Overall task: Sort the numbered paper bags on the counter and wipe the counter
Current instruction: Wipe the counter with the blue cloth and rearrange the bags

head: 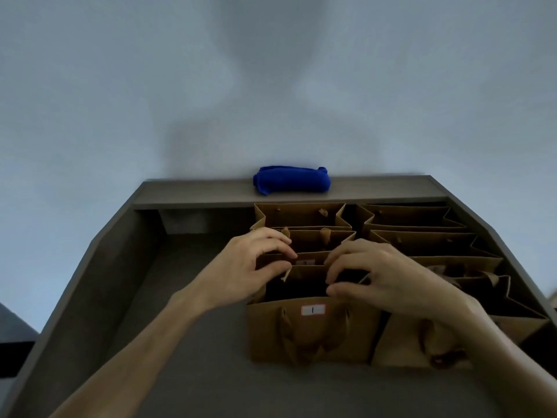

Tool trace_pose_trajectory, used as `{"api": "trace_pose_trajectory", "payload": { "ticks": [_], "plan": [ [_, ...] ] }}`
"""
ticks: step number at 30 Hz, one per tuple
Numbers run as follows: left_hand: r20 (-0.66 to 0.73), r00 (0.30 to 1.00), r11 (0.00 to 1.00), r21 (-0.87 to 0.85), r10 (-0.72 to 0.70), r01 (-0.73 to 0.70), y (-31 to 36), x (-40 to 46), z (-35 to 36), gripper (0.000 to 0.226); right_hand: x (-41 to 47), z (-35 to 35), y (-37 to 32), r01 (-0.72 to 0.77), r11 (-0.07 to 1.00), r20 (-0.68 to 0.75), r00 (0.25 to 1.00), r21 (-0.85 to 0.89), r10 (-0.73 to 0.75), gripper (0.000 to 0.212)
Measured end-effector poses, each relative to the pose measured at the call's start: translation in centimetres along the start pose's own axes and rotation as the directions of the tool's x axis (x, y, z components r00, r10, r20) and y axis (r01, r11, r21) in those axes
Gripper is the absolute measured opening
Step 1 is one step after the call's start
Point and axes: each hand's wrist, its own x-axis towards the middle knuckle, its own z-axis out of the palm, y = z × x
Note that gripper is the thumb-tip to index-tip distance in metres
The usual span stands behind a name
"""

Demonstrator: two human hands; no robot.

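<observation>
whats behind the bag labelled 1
Behind the bag labelled 1 stand three more brown bags in a row toward the ledge. Both hands cover the second bag's rim; the next label is too blurred to read.

both hands (316, 273) seemingly pinch the second bag's rim (304, 268) behind bag 1 (310, 330).

a pale grey-blue wall (90, 86) fills the upper half of the view, plain and unmarked. a broad soft shadow (262, 95) falls across its middle, narrow at the top and spreading wider lower down. at the far left edge, low down, a dark angular shape (13, 342) shows, too dim to identify. at the far right edge a small light patch (553, 298) shows, too small to make out. the lighting is dim and bluish overall, and the edges of the view bend with the wide lens.
</observation>
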Motion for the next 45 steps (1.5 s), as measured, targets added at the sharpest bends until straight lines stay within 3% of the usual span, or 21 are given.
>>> {"api": "trace_pose_trajectory", "payload": {
  "ticks": [5,15,22,27,36,45],
  "plan": [
    [0.042,0.999,0.999,0.050,-0.024,0.022,-1.3,0.3,1.0,0.026,0.1,1.4,0.1,-0.037,0.992,0.008,0.999,-0.121,0.038,0.019],
    [0.041,0.995,0.994,0.064,-0.085,0.083,-1.4,1.4,0.7,0.029,1.7,1.4,-0.1,-0.130,0.990,-0.057,0.990,-0.058,0.127,0.017],
    [0.029,0.991,0.989,-0.071,-0.128,0.129,-0.4,0.9,0.3,0.024,-1.6,3.4,-1.3,-0.071,0.997,-0.155,0.985,0.004,0.070,0.029],
    [0.036,0.990,0.988,0.088,-0.133,0.129,-0.7,2.4,0.6,0.023,-3.3,4.4,-2.1,-0.031,0.998,-0.206,0.978,0.051,0.040,0.028],
    [0.037,0.979,0.966,0.173,-0.201,0.191,-1.1,5.4,0.1,0.023,-2.2,4.2,-1.6,-0.035,0.998,-0.214,0.976,0.048,0.044,0.032],
    [0.161,0.980,0.989,0.115,-0.114,0.096,-0.2,2.5,0.0,0.022,-1.1,2.7,-0.6,-0.093,0.990,-0.201,0.973,0.106,0.113,0.034]
  ]
}}
